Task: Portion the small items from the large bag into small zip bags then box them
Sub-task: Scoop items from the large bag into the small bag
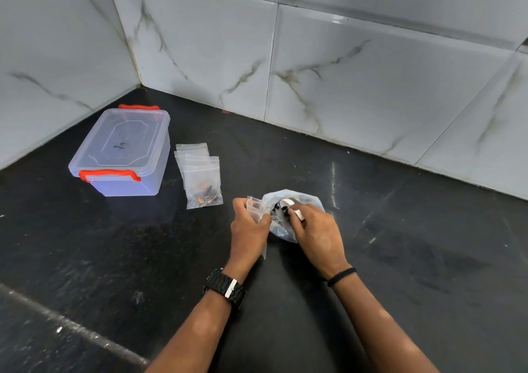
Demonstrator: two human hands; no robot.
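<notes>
The large clear bag [297, 198] lies open on the black counter, with small dark items and a white piece inside. My left hand [248, 227] holds a small empty zip bag [255, 204] with its mouth open, right beside the large bag. My right hand [314, 229] reaches into the large bag and pinches a small white item [298, 214]. To the left lies a small pile of zip bags [197, 159]; the nearest one [204, 189] holds dark and orange items. A clear plastic box [125, 155] with red latches stands closed at the far left.
The black counter [400, 244] meets marble-tiled walls [328, 72] at the back and left, forming a corner behind the box. A pale strip runs along the counter's front left edge [71, 329].
</notes>
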